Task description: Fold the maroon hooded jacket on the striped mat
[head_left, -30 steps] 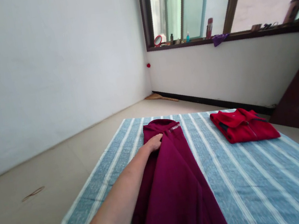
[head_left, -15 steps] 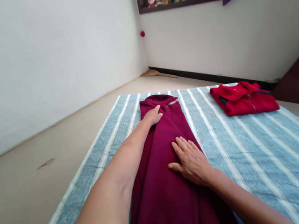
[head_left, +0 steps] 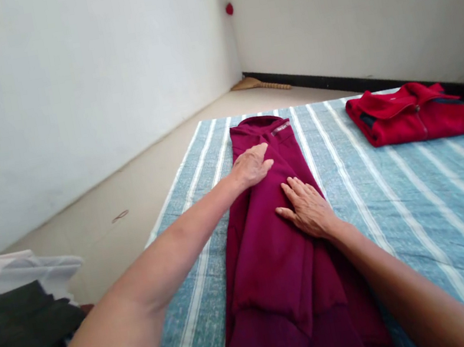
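Observation:
A maroon sweatshirt (head_left: 267, 245) lies lengthwise in front of me, its sides and sleeves folded inward into a long narrow strip. Its collar is at the far end, beside a small printed label, and ribbed cuffs show at the near end. My left hand (head_left: 254, 165) rests on the upper part below the collar, fingers stretched out. Lower down, on the right side of the sweatshirt, my right hand (head_left: 307, 208) lies flat with its fingers spread. Neither hand grips the cloth.
A blue-and-white striped sheet (head_left: 370, 191) lies under the sweatshirt. On its far right rests a folded red zip jacket (head_left: 410, 113). Dark green and white clothes (head_left: 21, 330) are piled at lower left. A straw broom (head_left: 261, 83) lies on the floor by the wall.
My view has tilted downward and turned left, bringing the cuffs and the clothes pile into sight. My left hand has shifted slightly inward across the sweatshirt; my right hand stays flat on it.

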The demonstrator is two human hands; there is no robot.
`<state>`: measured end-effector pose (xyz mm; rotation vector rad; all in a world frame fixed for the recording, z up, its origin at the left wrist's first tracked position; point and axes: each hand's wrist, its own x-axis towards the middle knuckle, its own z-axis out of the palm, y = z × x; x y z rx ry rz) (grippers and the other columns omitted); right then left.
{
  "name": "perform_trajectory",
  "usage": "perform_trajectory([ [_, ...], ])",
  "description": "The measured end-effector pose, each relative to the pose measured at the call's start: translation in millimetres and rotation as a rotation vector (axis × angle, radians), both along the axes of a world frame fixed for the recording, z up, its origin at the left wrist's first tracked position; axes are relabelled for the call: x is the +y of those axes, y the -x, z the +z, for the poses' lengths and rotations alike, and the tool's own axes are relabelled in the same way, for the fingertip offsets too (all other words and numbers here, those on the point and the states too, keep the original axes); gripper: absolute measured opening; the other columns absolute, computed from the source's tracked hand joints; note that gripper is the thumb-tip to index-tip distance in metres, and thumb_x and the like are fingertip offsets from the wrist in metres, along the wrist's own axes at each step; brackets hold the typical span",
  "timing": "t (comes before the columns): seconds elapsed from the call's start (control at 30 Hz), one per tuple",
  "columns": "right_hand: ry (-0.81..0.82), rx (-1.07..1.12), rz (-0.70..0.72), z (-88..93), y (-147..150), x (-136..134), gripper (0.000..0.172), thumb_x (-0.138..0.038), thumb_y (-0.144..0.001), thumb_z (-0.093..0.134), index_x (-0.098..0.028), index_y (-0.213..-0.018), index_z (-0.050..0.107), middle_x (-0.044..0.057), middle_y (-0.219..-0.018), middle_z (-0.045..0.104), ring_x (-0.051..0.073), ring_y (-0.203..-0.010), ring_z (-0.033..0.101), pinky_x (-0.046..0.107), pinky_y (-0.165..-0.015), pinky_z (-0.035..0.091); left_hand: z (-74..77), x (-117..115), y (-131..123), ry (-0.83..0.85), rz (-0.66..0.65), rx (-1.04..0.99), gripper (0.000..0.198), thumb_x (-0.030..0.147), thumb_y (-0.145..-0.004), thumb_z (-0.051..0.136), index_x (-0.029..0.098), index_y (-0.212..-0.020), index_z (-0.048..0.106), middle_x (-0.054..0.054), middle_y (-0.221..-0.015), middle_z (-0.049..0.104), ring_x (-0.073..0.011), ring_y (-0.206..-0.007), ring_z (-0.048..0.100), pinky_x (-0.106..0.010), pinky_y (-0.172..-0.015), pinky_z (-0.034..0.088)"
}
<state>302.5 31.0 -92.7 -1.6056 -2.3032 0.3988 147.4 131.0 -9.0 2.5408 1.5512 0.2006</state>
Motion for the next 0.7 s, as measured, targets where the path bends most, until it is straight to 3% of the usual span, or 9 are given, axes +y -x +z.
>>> perform_trajectory([
  [0.13,0.002,-0.02,0.0,-1.5,-1.5,0.1,0.074,-0.061,-0.091,0.028,-0.008,-0.143,0.032,0.018,-0.151,0.026,0.032,-0.14,0.02,0.047,-0.11,0.02,14.8,-108.2,13.9,0.104,-0.131,-0.03,0.056,0.041,-0.089,0.047,0.013,-0.136,0.039,-0.012,-0.146,0.038,-0.0232,-0.136,0.032,-0.034,-0.112,0.025],
  [0.23,0.007,-0.045,0.001,-0.3,-2.0,0.8,0.075,-0.061,-0.091,0.029,-0.006,-0.143,0.032,0.02,-0.15,0.026,0.032,-0.139,0.021,0.046,-0.11,0.021,17.0,-184.1,29.4,0.254,-0.103,-0.029,0.062,0.048,-0.087,0.049,0.022,-0.141,0.035,-0.008,-0.152,0.029,-0.0243,-0.14,0.023,-0.04,-0.114,0.022],
  [0.3,0.006,-0.053,0.002,0.7,-1.7,1.8,0.073,-0.059,-0.092,0.03,-0.006,-0.142,0.032,0.02,-0.15,0.026,0.033,-0.139,0.021,0.046,-0.11,0.022,10.2,-219.4,37.1,0.333,-0.067,-0.041,0.061,0.049,-0.087,0.049,0.025,-0.142,0.034,-0.006,-0.152,0.028,-0.0243,-0.141,0.021,-0.043,-0.114,0.022],
  [0.4,-0.003,-0.073,0.015,3.2,-0.9,2.7,0.069,-0.054,-0.093,0.033,-0.005,-0.142,0.033,0.021,-0.149,0.027,0.033,-0.138,0.023,0.046,-0.109,0.024,-9.1,-245.8,40.7,0.328,-0.035,-0.063,0.057,0.047,-0.09,0.045,0.024,-0.141,0.036,-0.008,-0.151,0.029,-0.0243,-0.14,0.023,-0.047,-0.114,0.023],
  [0.5,-0.041,-0.087,-0.002,8.7,-1.8,-2.6,0.063,-0.049,-0.093,0.037,-0.006,-0.139,0.037,0.021,-0.147,0.032,0.033,-0.137,0.026,0.045,-0.107,0.027,-22.9,-251.3,39.1,0.26,-0.013,-0.082,0.055,0.043,-0.091,0.044,0.021,-0.141,0.037,-0.01,-0.15,0.03,-0.0248,-0.139,0.025,-0.049,-0.114,0.022],
  [0.57,-0.113,-0.065,-0.043,14.2,-4.8,-13.3,0.057,-0.047,-0.093,0.039,-0.008,-0.136,0.041,0.019,-0.144,0.038,0.032,-0.135,0.03,0.047,-0.107,0.028,-22.4,-251.8,39.6,0.217,0.001,-0.109,0.056,0.043,-0.091,0.046,0.02,-0.141,0.037,-0.011,-0.15,0.032,-0.0255,-0.139,0.026,-0.049,-0.113,0.024],
  [0.7,-0.263,0.043,-0.031,25.7,-16.2,-54.9,0.042,-0.043,-0.092,0.042,-0.015,-0.121,0.055,0.015,-0.131,0.052,0.029,-0.125,0.045,0.045,-0.103,0.036,-6.2,-261.0,45.8,0.082,-0.001,-0.164,0.053,0.039,-0.09,0.049,0.02,-0.139,0.04,-0.01,-0.147,0.037,-0.0265,-0.137,0.03,-0.049,-0.112,0.029],
])
